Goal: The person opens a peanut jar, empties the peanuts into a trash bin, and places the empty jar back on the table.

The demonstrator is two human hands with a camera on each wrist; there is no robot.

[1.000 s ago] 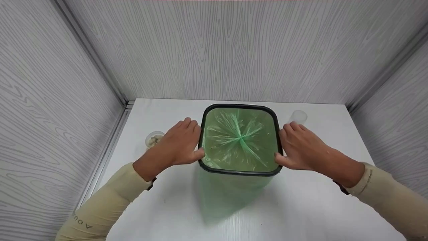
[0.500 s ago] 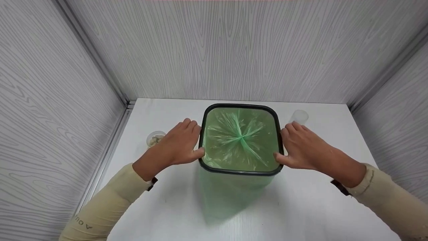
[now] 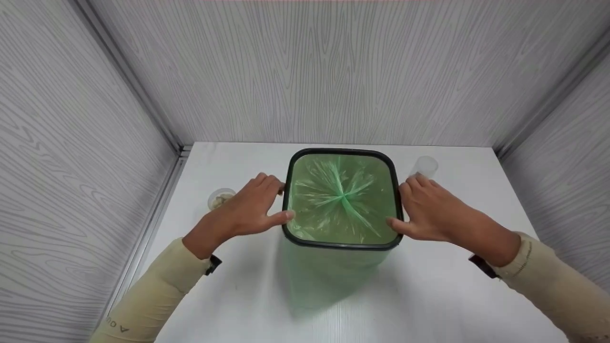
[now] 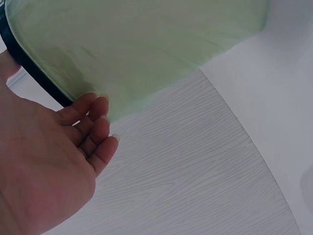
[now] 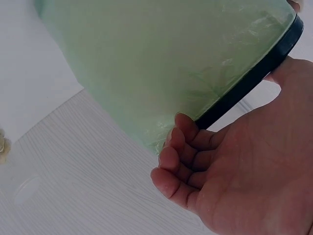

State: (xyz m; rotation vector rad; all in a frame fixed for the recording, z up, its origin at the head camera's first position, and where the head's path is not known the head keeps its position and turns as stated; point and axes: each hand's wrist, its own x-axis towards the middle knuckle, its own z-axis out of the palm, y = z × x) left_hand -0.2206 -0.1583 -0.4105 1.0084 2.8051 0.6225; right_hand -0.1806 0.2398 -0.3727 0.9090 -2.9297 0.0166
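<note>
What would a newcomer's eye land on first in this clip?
First, the crinkled green plastic film, gathered into a starburst within the rounded-square black rim of the pale green bin on the white table. Next, the bare left hand and bare right hand, at opposite sides of that rim.

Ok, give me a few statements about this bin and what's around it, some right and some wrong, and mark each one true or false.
1. The bin has a dark rim. True.
2. Both hands touch the same side of the bin. False: the left hand is at its left side, the right hand at its right.
3. The left thumb lies on the rim. True.
4. The plastic bag is red. False: the bag is green.
5. The pale pieces are beside the right hand. False: the pale pieces are by the left wrist.
6. A clear cup sits just beyond the right hand. True.
</note>
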